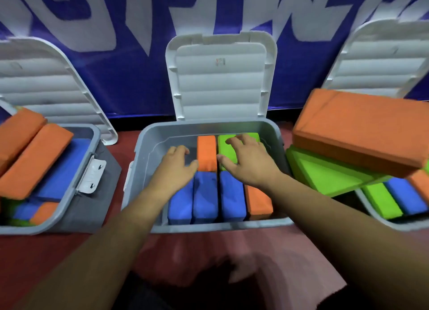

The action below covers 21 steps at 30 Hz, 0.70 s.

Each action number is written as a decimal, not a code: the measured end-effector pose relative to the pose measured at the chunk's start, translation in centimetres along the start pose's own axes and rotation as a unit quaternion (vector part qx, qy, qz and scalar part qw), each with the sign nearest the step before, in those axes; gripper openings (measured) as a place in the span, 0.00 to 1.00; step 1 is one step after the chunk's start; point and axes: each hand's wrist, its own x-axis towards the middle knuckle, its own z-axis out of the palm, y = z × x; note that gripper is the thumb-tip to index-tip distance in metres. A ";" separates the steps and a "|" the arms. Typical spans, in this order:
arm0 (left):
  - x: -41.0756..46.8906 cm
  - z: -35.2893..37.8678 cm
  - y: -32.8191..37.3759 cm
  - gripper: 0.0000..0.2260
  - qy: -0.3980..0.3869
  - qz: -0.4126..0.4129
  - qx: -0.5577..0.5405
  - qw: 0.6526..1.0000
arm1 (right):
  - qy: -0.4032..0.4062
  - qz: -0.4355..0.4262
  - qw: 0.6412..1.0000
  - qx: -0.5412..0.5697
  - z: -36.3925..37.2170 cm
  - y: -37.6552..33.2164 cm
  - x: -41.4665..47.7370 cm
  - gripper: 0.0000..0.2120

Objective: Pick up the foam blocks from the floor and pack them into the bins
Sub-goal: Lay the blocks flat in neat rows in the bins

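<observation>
Head view — left hand [176, 168], right hand [249, 164] in bin [209, 227], fingers loose, holding nothing; best press green block [228, 152] flush. Keep rows tight.

Two bare forearms, bare left grip [176, 168], bare right grip [248, 163], dark blurred garment on the near side of the middle bin [209, 227].

**binwatcher:** quick count, anyone? I get three bins: left bin [91, 142], middle bin [144, 147], right bin [406, 226]. One white lid each: left lid [46, 84], middle lid [220, 82], right lid [383, 61].

**foamfan:** yep. Middle bin has six blocks: three blue blocks [180, 205] [205, 198] [232, 198], two orange blocks [206, 152] [258, 202], one green block [254, 137]. Two hands too, left hand [176, 165] and right hand [250, 163]. The side bins are too piled and blurry to count.
</observation>
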 end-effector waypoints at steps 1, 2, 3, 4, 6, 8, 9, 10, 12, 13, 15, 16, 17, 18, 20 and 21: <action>0.0 -1.2 2.1 0.15 0.018 0.016 -0.023 0.999 | 0.037 -0.001 0.999 0.014 -2.6 -0.3 -0.4 0.27; -0.1 -2.2 4.2 0.14 0.035 0.031 -0.050 0.998 | 0.073 0.000 0.997 0.027 -5.0 -0.5 -0.8 0.28; -0.1 -3.0 6.3 0.12 0.051 0.052 -0.076 0.994 | 0.104 0.003 0.994 0.039 -7.3 -0.5 -1.1 0.28; -0.1 -3.6 8.4 0.11 0.068 0.076 -0.095 0.990 | 0.132 0.009 0.990 0.046 -9.5 -0.3 -1.4 0.28; 0.0 -4.2 12.6 0.09 0.087 0.126 -0.107 0.982 | 0.180 0.025 0.982 0.048 -13.2 0.8 -2.0 0.27; -0.1 -3.9 16.5 0.07 0.084 0.156 -0.120 0.977 | 0.216 0.060 0.974 0.040 -16.0 2.5 -2.9 0.25; -0.1 -3.4 18.2 0.06 0.076 0.160 -0.134 0.975 | 0.232 0.077 0.969 0.028 -17.0 3.5 -3.5 0.23; 0.0 -2.7 19.8 0.05 0.063 0.160 -0.148 0.974 | 0.243 0.093 0.965 0.009 -17.6 4.7 -4.3 0.23; 0.4 -0.6 22.3 0.08 0.032 0.144 -0.159 0.976 | 0.250 0.139 0.958 -0.029 -18.1 7.4 -6.1 0.21; 0.6 0.5 23.4 0.13 0.011 0.120 -0.157 0.980 | 0.252 0.171 0.951 -0.044 -18.0 8.8 -7.0 0.21; 1.1 2.8 25.0 0.26 -0.048 0.054 -0.135 0.988 | 0.270 0.233 0.931 -0.081 -17.3 11.2 -8.7 0.25; 1.3 3.9 25.5 0.33 -0.083 0.026 -0.118 0.989 | 0.279 0.264 0.918 -0.097 -16.9 12.2 -9.3 0.30; 1.6 5.0 26.0 0.38 -0.119 0.005 -0.106 0.987 | 0.283 0.300 0.906 -0.100 -16.4 13.2 -10.0 0.36; 1.9 5.9 26.0 0.41 -0.148 -0.007 -0.108 0.983 | 0.268 0.342 0.897 -0.075 -15.8 13.7 -10.2 0.41; 2.1 7.7 26.0 0.42 -0.188 -0.002 -0.115 0.976 | 0.227 0.431 0.873 0.032 -14.8 14.9 -10.6 0.45; 2.1 8.5 25.9 0.41 -0.192 0.007 -0.107 0.976 | 0.212 0.457 0.860 0.078 -14.4 15.5 -10.7 0.43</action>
